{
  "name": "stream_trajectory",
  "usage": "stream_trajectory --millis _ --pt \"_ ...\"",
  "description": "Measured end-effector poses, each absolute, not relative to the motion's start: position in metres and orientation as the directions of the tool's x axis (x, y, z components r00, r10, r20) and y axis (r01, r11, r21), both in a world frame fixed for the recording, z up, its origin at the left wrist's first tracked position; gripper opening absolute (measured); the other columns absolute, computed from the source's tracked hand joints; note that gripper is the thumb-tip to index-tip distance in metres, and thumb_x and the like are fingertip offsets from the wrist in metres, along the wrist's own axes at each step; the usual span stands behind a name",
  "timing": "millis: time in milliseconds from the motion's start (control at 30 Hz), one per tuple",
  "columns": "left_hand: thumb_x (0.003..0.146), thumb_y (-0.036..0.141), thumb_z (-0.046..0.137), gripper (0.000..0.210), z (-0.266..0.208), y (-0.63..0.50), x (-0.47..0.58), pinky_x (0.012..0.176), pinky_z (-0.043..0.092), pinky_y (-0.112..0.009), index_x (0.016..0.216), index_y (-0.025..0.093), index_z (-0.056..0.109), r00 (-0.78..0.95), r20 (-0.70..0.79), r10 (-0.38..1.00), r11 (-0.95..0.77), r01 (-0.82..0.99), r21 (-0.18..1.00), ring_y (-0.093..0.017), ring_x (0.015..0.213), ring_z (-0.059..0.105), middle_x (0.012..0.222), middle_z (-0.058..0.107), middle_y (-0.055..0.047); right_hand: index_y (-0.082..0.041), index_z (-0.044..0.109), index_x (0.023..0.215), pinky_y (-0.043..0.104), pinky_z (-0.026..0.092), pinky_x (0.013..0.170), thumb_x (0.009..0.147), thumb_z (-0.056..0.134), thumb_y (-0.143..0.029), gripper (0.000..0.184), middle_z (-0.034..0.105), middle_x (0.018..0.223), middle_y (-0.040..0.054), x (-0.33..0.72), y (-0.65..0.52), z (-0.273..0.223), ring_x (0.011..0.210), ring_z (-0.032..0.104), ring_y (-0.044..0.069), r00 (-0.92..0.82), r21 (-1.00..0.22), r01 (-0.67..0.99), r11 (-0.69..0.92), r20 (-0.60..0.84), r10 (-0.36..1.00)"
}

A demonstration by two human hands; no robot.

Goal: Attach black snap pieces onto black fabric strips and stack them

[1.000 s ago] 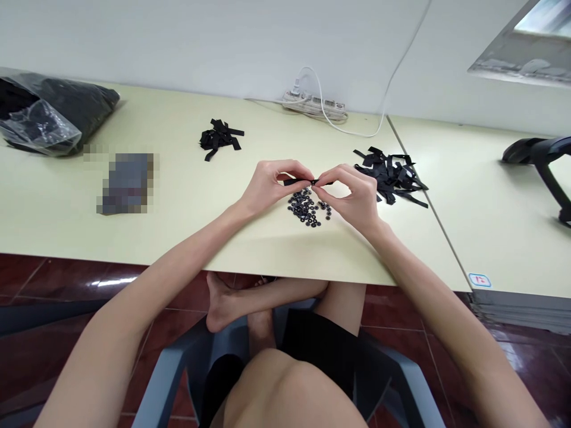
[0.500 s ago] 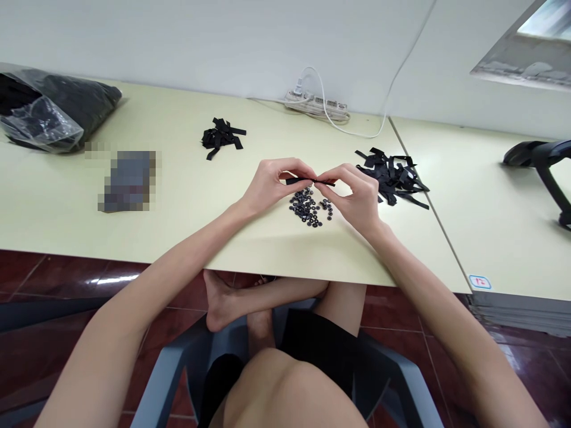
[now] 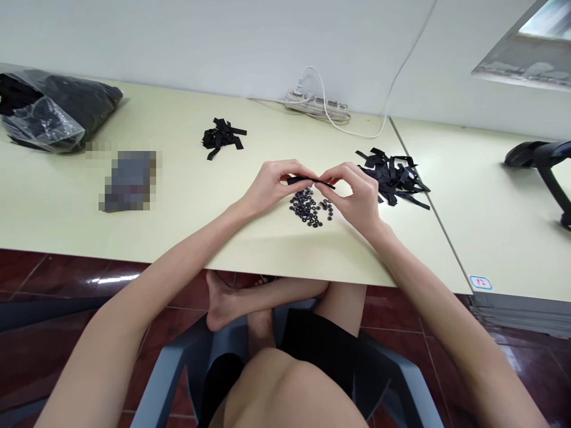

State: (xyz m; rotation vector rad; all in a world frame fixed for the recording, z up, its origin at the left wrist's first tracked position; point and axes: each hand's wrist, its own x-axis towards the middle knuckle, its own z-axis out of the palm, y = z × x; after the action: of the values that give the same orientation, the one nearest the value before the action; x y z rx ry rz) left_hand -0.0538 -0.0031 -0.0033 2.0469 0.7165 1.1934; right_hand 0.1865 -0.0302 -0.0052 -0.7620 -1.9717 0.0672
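Between my two hands is a short black fabric strip [image 3: 298, 179], held a little above the table. My left hand [image 3: 281, 181] pinches it between thumb and fingers. From the other side my right hand [image 3: 355, 189] grips the same strip, fingertips touching or nearly touching those of the left. Whether a small part is clasped at the fingertips is hidden. Just below the hands lies a scatter of small round dark snap buttons [image 3: 307, 209]. Beside my right hand sits a loose pile of black strips [image 3: 392, 177]; a smaller pile of strips [image 3: 222, 137] lies farther back, left of centre.
A clear plastic bag of black material [image 3: 62, 110] lies at the far left, with a blurred-out dark object [image 3: 130, 180] in front of it. Against the wall rests a power strip [image 3: 316, 106] with a white cable. A black curved object [image 3: 546, 160] stands at right.
Both hands stay almost in place, pinching the same strip. The fingertips show only a very slight shift.
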Motion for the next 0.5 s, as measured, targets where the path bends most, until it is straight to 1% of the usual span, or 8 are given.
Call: stream_trajectory --millis 200,367,500 --pt "0.099 0.047 0.086 0.028 -0.0004 -0.0058 -0.0534 0.082 0.057 -0.032 0.116 0.026 0.092 0.438 0.422 0.794 -0.515 0.114 0.85 -0.022 0.107 0.079 0.114 0.087 -0.009 -0.029 0.073 0.105 0.039 0.062 0.078 0.105 0.078 -0.02 0.01 0.077 0.094 -0.0001 0.1862 -0.0294 -0.0064 0.086 0.074 0.021 -0.298 -0.359 0.491 0.794 0.787 0.54" --pt "0.097 0.049 0.087 0.029 -0.0012 -0.0038 -0.0535 0.079 0.056 -0.032 0.113 0.026 0.093 0.433 0.418 0.799 -0.503 0.099 0.859 -0.022 0.104 0.079 0.111 0.087 -0.009 -0.029 0.072 0.103 0.042 0.061 0.078 0.105 0.078 -0.028 0.006 0.078 0.095 0.0013 0.1866 -0.0277 -0.0094 0.087 0.073 0.023 -0.276 -0.389 0.544 0.743 0.753 0.597" --pt "0.097 0.051 0.087 0.03 -0.0024 -0.0024 -0.0533 0.076 0.054 -0.031 0.111 0.025 0.093 0.429 0.426 0.796 -0.516 0.114 0.849 -0.021 0.101 0.079 0.108 0.087 -0.009 -0.029 0.07 0.1 0.041 0.057 0.075 0.107 0.073 -0.028 0.008 0.075 0.089 0.0015 0.1856 -0.0284 -0.0097 0.084 0.071 0.023 -0.301 -0.37 0.566 0.737 0.74 0.602"
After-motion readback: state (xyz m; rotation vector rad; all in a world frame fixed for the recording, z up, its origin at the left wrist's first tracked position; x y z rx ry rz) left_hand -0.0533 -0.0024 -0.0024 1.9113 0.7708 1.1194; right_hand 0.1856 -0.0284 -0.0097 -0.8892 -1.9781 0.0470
